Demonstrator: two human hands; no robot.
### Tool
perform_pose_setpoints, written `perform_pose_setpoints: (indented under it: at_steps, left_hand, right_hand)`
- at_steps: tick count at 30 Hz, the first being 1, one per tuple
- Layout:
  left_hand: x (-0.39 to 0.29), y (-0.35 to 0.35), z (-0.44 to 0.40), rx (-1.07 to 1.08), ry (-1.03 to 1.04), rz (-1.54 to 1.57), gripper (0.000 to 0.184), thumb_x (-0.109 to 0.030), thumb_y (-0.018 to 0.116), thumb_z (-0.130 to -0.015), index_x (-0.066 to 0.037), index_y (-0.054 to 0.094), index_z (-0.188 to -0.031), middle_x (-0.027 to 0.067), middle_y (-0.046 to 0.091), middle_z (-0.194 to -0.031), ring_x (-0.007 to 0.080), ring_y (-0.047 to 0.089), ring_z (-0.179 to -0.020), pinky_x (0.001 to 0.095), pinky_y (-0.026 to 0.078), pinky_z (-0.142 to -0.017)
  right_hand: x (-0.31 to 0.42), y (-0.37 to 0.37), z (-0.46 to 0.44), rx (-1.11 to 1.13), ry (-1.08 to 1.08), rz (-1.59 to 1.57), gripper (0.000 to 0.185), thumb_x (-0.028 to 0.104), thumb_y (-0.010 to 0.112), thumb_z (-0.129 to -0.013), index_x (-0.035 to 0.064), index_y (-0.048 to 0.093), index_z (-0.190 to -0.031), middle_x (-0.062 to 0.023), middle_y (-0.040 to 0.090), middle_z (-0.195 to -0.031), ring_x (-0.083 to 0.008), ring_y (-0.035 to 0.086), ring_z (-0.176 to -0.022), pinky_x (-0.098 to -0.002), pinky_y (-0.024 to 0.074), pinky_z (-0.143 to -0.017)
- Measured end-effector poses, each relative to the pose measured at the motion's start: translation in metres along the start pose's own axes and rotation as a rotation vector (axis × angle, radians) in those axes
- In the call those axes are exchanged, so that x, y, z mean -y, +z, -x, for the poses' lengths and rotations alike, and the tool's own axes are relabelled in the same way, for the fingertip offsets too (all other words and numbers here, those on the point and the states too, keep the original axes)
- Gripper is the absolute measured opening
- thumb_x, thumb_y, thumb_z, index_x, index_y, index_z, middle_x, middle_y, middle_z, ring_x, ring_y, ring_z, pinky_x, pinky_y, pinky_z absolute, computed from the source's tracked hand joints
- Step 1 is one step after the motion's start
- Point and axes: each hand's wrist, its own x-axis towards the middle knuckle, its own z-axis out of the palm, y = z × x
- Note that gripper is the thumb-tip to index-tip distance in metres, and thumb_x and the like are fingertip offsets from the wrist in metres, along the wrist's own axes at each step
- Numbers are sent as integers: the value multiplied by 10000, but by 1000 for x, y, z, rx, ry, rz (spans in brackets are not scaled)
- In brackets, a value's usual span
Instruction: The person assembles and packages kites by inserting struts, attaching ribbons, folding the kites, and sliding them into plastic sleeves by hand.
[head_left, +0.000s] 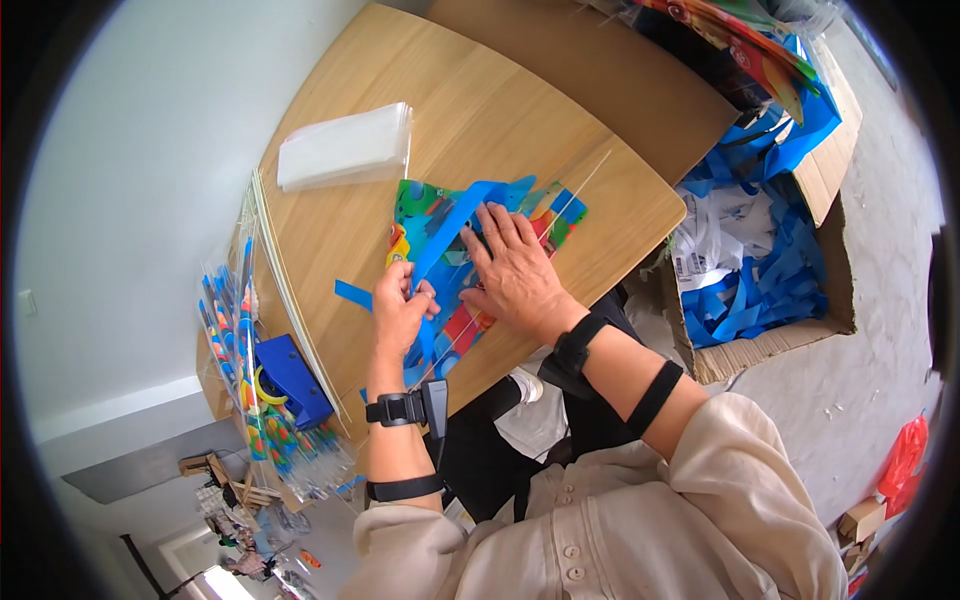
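A brightly printed sheet (412, 203) lies on the wooden table in front of me, with blue, green, yellow and red areas. A thin pale rod (588, 180) crosses it and sticks out past its far corner. Over the sheet a long blue ribbon (446, 238) rises in a bend. My left hand (398, 312) is closed, pinching this ribbon near the sheet's left edge. Fingers spread, my right hand (515, 270) rests flat on the sheet beside the ribbon's bend and hides part of the print.
A stack of clear plastic sleeves (342, 152) lies on the table (480, 100). At right, a cardboard box (765, 350) holds many blue ribbons and white pieces. Long thin rods (290, 290) line the table's left edge, near a blue case (292, 380) and packed colourful bundles (240, 340).
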Motion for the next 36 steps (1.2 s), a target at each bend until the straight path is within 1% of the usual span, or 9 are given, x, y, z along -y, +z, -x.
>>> perform_pose_setpoints:
  at_steps: [3,7,10,13,17,19,28,31,36]
  left_hand:
    - [1,-5,7,5,10,-4,359,86,535,-719,18,528,-1072,57,579,-743,91,510,-527,215,373,-428]
    - [6,-14,12,-22,-32,107,383,88,544,-703,19,527,-1079,60,572,-732,68,451,-487,201,334,-410]
    - [6,-28,21,-47,-81,136,310,51,610,-742,-4,548,-1042,26,569,-712,45,450,-497,181,331,-420]
    - [19,-51,30,85,-168,344,241,-81,703,-807,-26,563,-994,9,548,-659,15,375,-467,177,260,-382]
    - [36,-61,37,19,-231,357,148,-90,695,-825,-40,589,-915,-8,540,-637,21,403,-476,175,261,-376]
    - [41,-57,38,-107,-227,95,118,-128,680,-851,-44,602,-877,-10,541,-644,21,397,-453,163,279,-365]
    - [52,-43,36,-152,-158,-120,88,-83,691,-833,-39,617,-812,-27,567,-627,40,468,-532,199,368,-480]
    - [56,-45,35,-147,-160,-51,90,-81,690,-834,-30,618,-815,-26,565,-625,44,473,-546,208,383,-509]
    - [57,-52,39,-161,-148,-58,103,-98,696,-835,-34,618,-818,-27,562,-623,39,471,-539,199,364,-478]
  right_hand:
    - [-5,-16,-11,172,24,-19,822,497,729,-693,-56,513,-1261,-250,440,-1366,-374,316,-1340,-451,235,-1113]
    - [-8,-5,-8,73,33,-16,852,510,745,-666,-52,511,-1263,-240,445,-1353,-378,315,-1332,-451,251,-1099]
    - [-7,-3,-7,39,63,23,854,503,745,-670,-51,501,-1272,-244,435,-1360,-393,308,-1333,-461,257,-1093]
    - [-7,-2,-7,23,47,51,847,525,739,-679,-20,504,-1283,-251,424,-1372,-409,304,-1336,-485,267,-1088]
    - [-6,-4,-8,41,48,95,850,531,730,-688,-22,498,-1290,-256,413,-1381,-415,302,-1342,-493,268,-1087]
    - [-5,-3,-7,54,50,100,857,533,727,-691,-32,494,-1291,-258,411,-1381,-414,303,-1344,-493,269,-1087]
    - [-13,-11,-5,17,94,-163,820,380,745,-712,-56,430,-1331,-210,380,-1401,-389,328,-1320,-474,290,-1079]
    - [-11,-9,-6,-66,111,-213,812,367,726,-745,-27,391,-1371,-205,328,-1446,-377,292,-1354,-484,249,-1110]
    - [-8,4,-12,-55,41,127,769,476,604,-844,-5,378,-1399,-209,302,-1484,-338,213,-1417,-520,127,-1156]
